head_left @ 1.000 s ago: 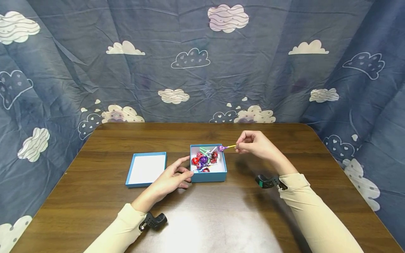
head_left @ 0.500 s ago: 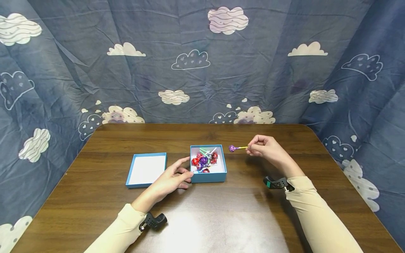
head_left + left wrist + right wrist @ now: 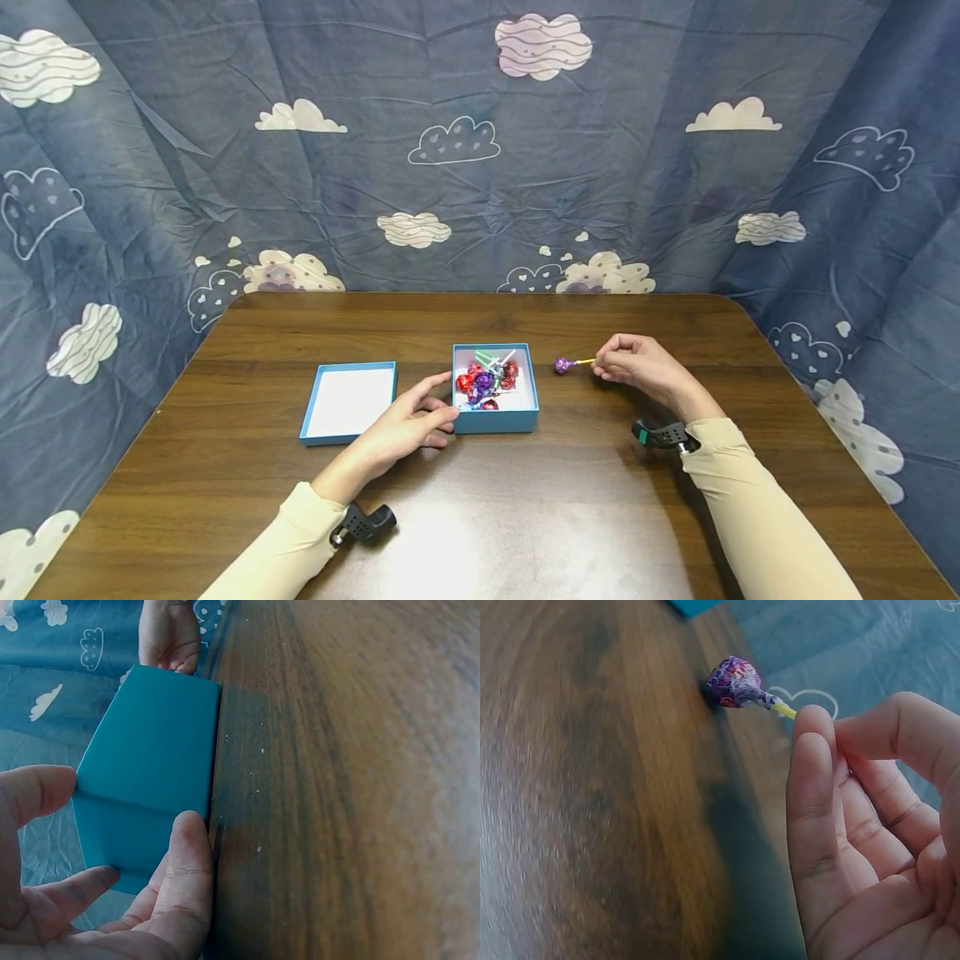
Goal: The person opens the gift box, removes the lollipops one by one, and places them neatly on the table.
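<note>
A purple-wrapped lollipop [image 3: 562,365] is to the right of the blue box [image 3: 495,421], its ball close over the table. My right hand [image 3: 641,368] pinches its yellow stick between thumb and fingertips, also seen up close with the lollipop [image 3: 735,682] in the right wrist view. My left hand [image 3: 408,421] rests its spread fingertips at the box's front left corner; in the left wrist view the fingers [image 3: 191,847] touch the box's outer wall [image 3: 150,735]. Inside the box lie several lollipops [image 3: 483,382] in red and purple wrappers, with white and green sticks.
A blue-edged, white-lined box lid [image 3: 352,400] lies inside-up left of the box, just beyond my left hand. The brown wooden table [image 3: 525,500] ends at a blue cloud-patterned curtain [image 3: 465,200] behind. Black camera mounts sit at both wrists.
My right hand has carried the lollipop from above the box's right rim out to the right and lower toward the table. My left hand and the box have stayed in place.
</note>
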The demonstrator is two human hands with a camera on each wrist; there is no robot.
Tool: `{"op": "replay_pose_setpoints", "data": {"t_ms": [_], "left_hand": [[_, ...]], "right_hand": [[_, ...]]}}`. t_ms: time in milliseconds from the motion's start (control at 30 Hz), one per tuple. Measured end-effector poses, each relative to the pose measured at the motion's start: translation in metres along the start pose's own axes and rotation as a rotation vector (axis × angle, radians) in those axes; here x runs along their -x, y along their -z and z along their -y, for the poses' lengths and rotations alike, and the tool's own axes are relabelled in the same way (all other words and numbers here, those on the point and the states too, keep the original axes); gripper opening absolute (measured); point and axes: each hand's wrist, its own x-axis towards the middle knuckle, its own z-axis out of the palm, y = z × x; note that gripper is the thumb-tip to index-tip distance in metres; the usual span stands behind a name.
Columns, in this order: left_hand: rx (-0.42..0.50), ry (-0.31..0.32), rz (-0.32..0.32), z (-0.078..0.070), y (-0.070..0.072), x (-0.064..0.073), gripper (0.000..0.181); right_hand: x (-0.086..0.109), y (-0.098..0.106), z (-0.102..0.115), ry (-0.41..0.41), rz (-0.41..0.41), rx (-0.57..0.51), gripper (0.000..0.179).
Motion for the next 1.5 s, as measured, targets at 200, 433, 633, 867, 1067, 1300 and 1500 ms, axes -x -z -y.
{"op": "replay_pose_setpoints", "data": {"t_ms": [200, 433, 633, 867, 1067, 1300, 1500], "left_hand": [[-0.005, -0.005, 0.007, 0.000, 0.002, 0.000, 0.070], [-0.014, -0.003, 0.005, 0.000, 0.002, -0.002, 0.070], [-0.013, -0.006, 0.007, -0.001, 0.002, -0.002, 0.070], [-0.011, -0.001, -0.005, 0.002, 0.001, 0.000, 0.069], [-0.018, -0.003, 0.009, 0.004, -0.001, 0.000, 0.068], [-0.019, -0.004, 0.002, 0.001, 0.001, -0.001, 0.068], [-0.022, 0.002, 0.007, 0.002, 0.001, -0.002, 0.068]], "right_hand": [[-0.003, 0.008, -0.006, -0.027, 0.019, 0.008, 0.014], [-0.005, 0.012, -0.009, -0.061, 0.023, 0.038, 0.007], [-0.006, 0.014, -0.009, -0.077, 0.017, 0.072, 0.008], [-0.007, 0.015, -0.015, -0.091, 0.016, 0.113, 0.021], [-0.004, 0.018, -0.022, -0.098, 0.013, 0.110, 0.016], [-0.007, 0.020, -0.022, -0.106, 0.011, 0.046, 0.011], [-0.008, 0.021, -0.022, -0.110, 0.031, 0.043, 0.012]]}}
